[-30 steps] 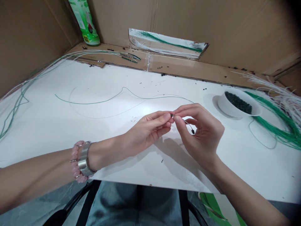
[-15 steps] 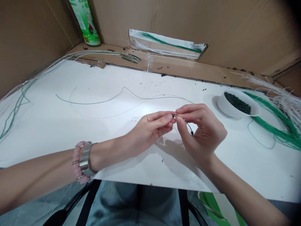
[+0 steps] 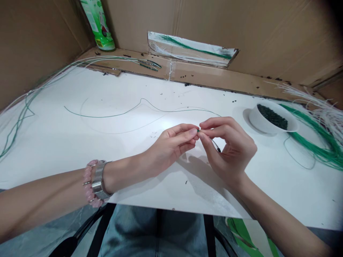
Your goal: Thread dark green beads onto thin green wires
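Left hand [image 3: 171, 146]: grip closed, thumb and fingers pinched on the green-beaded tip of a thin beaded wire [image 3: 198, 130], just above the tabletop [image 3: 144, 192]. Right hand [image 3: 232, 148]: grip closed on the same wire, thumb and index fingertip pinched close beside the left fingertips; other fingers curled. Below the pinch, a short pale arc of wire ending at a small dark cluster [image 3: 219, 150] near the right palm.

On the left wrist: one pink bead bracelet [image 3: 88, 182], one silver cuff [image 3: 99, 180].

Across the tabletop, beyond both hands: one long green wire [image 3: 115, 116], wavy, right end passing behind the right hand; any join to the held piece not discernible.

To the right: one white bowl [image 3: 257, 121] of dark green beads [image 3: 272, 116]; just beside it, one coil of green wire [image 3: 318, 144], with a bundle of white strands [image 3: 331, 117] behind.

At the far edge: beaded ends [image 3: 149, 65] of long green and white strands on a cardboard strip [image 3: 214, 76]; one green bottle [image 3: 103, 32], upright, in the left rear corner; scattered dark bits [image 3: 187, 84].
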`<state>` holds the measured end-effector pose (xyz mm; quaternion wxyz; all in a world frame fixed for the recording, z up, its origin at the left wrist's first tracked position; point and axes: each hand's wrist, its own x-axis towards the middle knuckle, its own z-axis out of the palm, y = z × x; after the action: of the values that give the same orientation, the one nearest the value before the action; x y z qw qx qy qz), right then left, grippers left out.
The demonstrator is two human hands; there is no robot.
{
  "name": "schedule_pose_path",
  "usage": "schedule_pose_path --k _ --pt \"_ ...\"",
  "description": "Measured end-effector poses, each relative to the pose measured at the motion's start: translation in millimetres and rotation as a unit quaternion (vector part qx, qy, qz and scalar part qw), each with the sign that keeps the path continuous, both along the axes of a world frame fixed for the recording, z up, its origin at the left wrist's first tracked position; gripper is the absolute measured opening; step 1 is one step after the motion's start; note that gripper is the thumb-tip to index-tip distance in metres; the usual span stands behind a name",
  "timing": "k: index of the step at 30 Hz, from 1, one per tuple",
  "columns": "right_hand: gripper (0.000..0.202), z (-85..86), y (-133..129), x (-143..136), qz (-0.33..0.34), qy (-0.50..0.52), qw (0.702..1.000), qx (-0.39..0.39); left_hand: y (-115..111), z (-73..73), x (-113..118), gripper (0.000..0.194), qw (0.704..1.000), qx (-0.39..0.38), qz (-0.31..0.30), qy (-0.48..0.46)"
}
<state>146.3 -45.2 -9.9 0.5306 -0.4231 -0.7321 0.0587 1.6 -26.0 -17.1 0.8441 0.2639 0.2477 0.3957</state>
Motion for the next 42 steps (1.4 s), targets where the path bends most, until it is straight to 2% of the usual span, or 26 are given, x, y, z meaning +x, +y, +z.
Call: schedule_pose_path --k 4,7,10,16,23,42 --pt "0.016 0.1 -0.4 0.8 -0.011 0.000 1.000 -0.003 4.8 1.0 -2.3 0.008 0.993 0.098 0.022 0.054" --pt "0.016 1.4 -0.9 0.6 -0.011 0.003 1.000 0.001 8.8 2.1 -4.4 0.009 0.972 0.201 0.048 0.114" --pt "0.014 4.4 -1.6 0.2 -0.014 0.014 1.000 -0.004 10.7 3.7 -6.0 0.009 0.952 0.256 0.069 0.154" --pt "0.015 13.3 -2.4 2.2 -0.026 -0.006 1.000 0.002 10.2 7.3 -7.5 0.008 0.933 0.281 0.113 0.193" --pt "0.016 14.7 -2.6 0.7 -0.012 -0.045 0.999 0.001 10.1 6.6 -8.1 0.009 0.911 0.328 0.119 0.221" --pt "0.014 16.3 -3.2 0.1 -0.015 -0.059 0.998 -0.025 9.5 4.3 -8.1 0.004 0.902 0.353 0.126 0.214"
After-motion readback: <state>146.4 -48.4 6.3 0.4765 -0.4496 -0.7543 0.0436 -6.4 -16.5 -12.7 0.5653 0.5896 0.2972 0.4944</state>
